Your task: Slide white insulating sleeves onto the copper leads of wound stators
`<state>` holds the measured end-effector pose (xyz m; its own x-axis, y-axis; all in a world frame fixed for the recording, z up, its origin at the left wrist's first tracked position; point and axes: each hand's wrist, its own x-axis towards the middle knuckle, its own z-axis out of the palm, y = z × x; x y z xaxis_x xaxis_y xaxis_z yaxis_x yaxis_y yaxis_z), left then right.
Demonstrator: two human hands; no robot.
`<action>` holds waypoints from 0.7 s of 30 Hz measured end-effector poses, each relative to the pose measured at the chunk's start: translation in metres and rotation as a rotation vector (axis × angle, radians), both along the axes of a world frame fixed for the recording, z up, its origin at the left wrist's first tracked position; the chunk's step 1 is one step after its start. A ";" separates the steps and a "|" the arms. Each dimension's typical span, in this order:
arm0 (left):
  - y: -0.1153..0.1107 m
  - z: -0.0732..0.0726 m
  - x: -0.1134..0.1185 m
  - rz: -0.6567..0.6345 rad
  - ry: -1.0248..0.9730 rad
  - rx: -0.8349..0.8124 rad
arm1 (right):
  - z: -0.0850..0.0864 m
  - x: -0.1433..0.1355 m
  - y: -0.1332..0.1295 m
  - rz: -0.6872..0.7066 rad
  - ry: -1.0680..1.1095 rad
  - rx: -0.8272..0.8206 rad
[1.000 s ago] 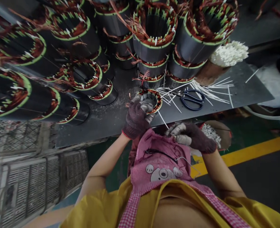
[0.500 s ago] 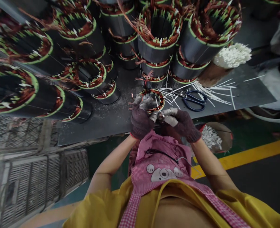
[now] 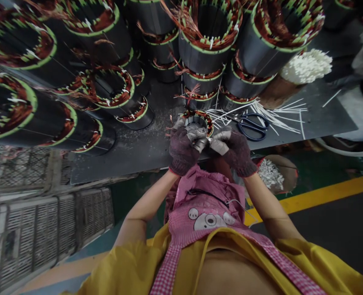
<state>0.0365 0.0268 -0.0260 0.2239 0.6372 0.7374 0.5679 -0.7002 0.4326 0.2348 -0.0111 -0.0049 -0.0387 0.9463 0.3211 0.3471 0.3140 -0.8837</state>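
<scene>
A small stator with copper windings and a light green rim [image 3: 210, 123] stands at the table's front edge. My left hand [image 3: 187, 145], in a dark glove with wrapped fingertips, is closed at the near left of its rim. My right hand [image 3: 232, 147], gloved the same way, pinches close beside it at the near right. Something small and whitish shows between the fingertips of both hands, too small to make out. Blue-handled scissors [image 3: 252, 127] lie to the right, beside loose white strips [image 3: 279, 114].
Stacked stators [image 3: 202, 53] fill the back and left of the dark table [image 3: 126, 153]. A brown container [image 3: 275, 93] of white strips stands at the right. Below the edge sits a container with white scraps [image 3: 270, 174]. Grey crates [image 3: 39, 233] are at lower left.
The view has shifted slightly. My right hand has turned, its fingertips now pointing more to the upper left. The left fingers remain bent at the stator's rim, and more of the stator's inside shows.
</scene>
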 end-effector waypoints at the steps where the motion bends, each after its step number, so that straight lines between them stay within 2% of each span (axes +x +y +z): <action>1: 0.000 0.000 0.000 -0.003 0.000 0.007 | -0.001 0.000 0.001 -0.018 -0.036 -0.021; 3: 0.000 0.000 -0.001 -0.011 -0.008 0.005 | -0.003 0.001 0.002 -0.024 -0.067 -0.056; 8: 0.000 -0.001 -0.001 -0.019 -0.012 -0.025 | 0.000 0.001 -0.001 0.049 0.057 -0.038; 14: 0.002 -0.001 -0.002 0.004 0.062 -0.068 | 0.002 -0.003 0.007 -0.018 -0.107 -0.062; 21: 0.001 -0.002 -0.002 0.014 0.075 -0.132 | 0.007 0.002 -0.003 0.059 0.094 -0.038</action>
